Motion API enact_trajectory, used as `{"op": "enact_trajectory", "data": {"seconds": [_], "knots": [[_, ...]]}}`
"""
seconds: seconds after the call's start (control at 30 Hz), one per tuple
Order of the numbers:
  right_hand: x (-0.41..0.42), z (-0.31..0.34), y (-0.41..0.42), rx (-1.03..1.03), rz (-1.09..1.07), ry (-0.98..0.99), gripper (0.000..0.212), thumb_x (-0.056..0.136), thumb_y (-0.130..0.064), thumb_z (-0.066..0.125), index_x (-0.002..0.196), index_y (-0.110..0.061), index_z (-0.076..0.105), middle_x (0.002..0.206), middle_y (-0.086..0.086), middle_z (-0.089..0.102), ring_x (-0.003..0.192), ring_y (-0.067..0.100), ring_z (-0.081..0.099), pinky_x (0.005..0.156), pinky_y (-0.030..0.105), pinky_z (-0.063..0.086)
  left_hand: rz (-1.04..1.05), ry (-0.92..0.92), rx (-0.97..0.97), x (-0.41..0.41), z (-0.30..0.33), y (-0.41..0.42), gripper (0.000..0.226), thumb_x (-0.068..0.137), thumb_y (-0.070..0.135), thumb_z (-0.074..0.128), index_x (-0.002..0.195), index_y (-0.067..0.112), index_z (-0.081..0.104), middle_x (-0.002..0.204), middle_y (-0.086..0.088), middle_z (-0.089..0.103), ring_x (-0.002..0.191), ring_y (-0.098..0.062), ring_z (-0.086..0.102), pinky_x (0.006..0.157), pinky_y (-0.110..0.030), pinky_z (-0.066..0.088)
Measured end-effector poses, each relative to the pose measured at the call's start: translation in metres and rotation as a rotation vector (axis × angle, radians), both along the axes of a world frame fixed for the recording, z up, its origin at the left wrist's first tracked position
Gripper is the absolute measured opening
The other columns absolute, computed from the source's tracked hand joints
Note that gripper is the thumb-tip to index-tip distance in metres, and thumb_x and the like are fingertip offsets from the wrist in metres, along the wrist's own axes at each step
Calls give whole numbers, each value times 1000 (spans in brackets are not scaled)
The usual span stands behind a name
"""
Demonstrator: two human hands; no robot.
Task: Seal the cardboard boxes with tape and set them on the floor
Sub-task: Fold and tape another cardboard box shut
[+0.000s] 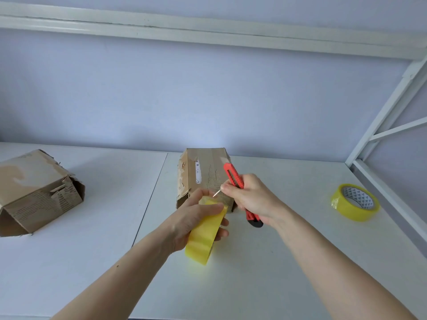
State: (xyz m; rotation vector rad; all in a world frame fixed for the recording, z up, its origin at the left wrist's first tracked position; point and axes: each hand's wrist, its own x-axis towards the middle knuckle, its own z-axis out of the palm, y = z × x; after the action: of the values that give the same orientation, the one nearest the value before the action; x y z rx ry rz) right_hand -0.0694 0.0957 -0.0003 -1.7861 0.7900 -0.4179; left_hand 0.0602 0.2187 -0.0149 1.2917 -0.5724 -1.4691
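Quick count: two boxes, two tape rolls, one knife, two hands. The box in the middle lies on its side on the white table, long axis running away from the camera toward the wall, its near end facing the person. The second box sits well apart at the left edge, tilted, with an open end toward the near left corner and torn flaps showing. Both look pretty beat up, with peeled patches on the cardboard.

The left hand grips a yellow tape roll held on edge, just in front of the middle box's near end. The right hand is wrapped round a red knife; the red body sticks up over the box and a thin blade pokes out toward the left hand.

The spare roll lies flat on the table off to the right, alone.

Behind is a plain pale bluish wall, with a white metal frame on the right side.
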Motion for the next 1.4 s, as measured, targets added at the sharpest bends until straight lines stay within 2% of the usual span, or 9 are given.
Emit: {"op": "enact_trajectory", "data": {"seconds": [0.17, 0.33, 0.5, 0.63, 0.77, 0.97, 1.17, 1.27, 1.4], "knots": [[-8, 12, -7, -114, -68, 46, 28, 97, -33, 64, 102, -6, 60, 53, -7, 47, 42, 10, 45, 47, 25, 38, -42, 20, -60, -7, 7, -1, 16, 96, 13, 65, 105, 19, 53, 98, -28, 67, 71, -37, 67, 67, -40, 59], [-20, 24, -8, -122, 14, 266, 58, 90, -74, 38, 109, -20, 46, 94, 9, 61, 56, 15, 55, 53, 31, 47, -68, 45, -74, -17, 6, -4, 21, 94, 14, 66, 107, 20, 51, 98, -28, 66, 70, -36, 67, 69, -41, 58], [-26, 19, -2, -379, 77, 382, 22, 102, -42, 49, 98, -21, 50, 89, 7, 64, 60, 16, 62, 55, 37, 58, -48, 26, -69, -21, 7, -13, 20, 95, 16, 67, 109, 14, 54, 98, -27, 69, 75, -38, 69, 73, -45, 58], [-29, 21, -4, -478, -1, 284, 24, 101, -32, 54, 80, -20, 56, 71, 2, 67, 46, 14, 61, 57, 37, 52, 15, 44, -52, -28, 4, -18, 42, 91, 17, 73, 122, 15, 45, 95, -26, 72, 79, -41, 70, 77, -49, 58], [-40, 31, -12, -77, -49, 96, 12, 99, -20, 61, 104, -9, 65, 54, -3, 59, 41, 16, 48, 47, 26, 40, 58, 27, -45, -37, 4, -19, 68, 87, 13, 75, 135, 19, 27, 92, -20, 76, 77, -35, 73, 71, -42, 62], [-57, 44, -27, 47, -26, 533, 61, 95, -49, 62, 137, -13, 36, 83, 9, 76, 68, 21, 74, 68, 36, 57, 31, -129, -84, -57, -2, -29, 94, 89, 22, 77, 154, 29, 9, 114, -10, 74, 100, -26, 73, 95, -44, 56], [-63, 52, -40, 190, -212, 379, 80, 81, -20, 83, 145, -8, 37, 86, 10, 73, 63, 16, 73, 58, 27, 57, -107, -191, -110, -64, -5, -41, 104, 82, 29, 83, 156, 28, 9, 120, -3, 73, 119, -20, 65, 115, -44, 39], [-64, 66, -52, 4, -241, 515, 91, 75, -26, 88, 145, -11, 33, 104, 8, 66, 81, 20, 70, 68, 28, 53, -105, -241, -77, -56, 2, -37, 88, 88, 26, 78, 156, 23, 22, 118, 3, 71, 114, -9, 62, 106, -31, 35], [-48, 64, -56, -503, -254, 929, 113, 74, -38, 85, 150, -3, 10, 128, 11, 53, 118, 32, 57, 81, 33, 42, -16, -290, -128, -36, 8, -32, 44, 94, 26, 70, 134, 17, 53, 113, -3, 74, 105, -16, 71, 107, -37, 48]]}}
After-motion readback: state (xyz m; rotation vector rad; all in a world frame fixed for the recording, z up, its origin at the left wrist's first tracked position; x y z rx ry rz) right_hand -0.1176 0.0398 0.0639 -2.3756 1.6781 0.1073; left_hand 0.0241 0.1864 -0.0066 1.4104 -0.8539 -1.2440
